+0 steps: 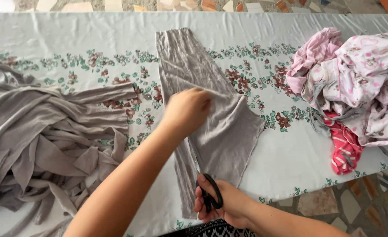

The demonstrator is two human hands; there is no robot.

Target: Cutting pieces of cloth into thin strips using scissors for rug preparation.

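Note:
A long grey piece of cloth lies flat down the middle of the table, from the far edge to the near edge. My left hand presses down on its middle, fingers curled on the fabric. At the near end of the cloth my right hand grips black-handled scissors, whose blades are at the cloth's near edge and mostly hidden.
A heap of grey cloth strips and offcuts covers the left of the table. A pile of pink and white garments with a red striped piece sits at the right. A white floral tablecloth covers the table; tiled floor shows beyond its near right edge.

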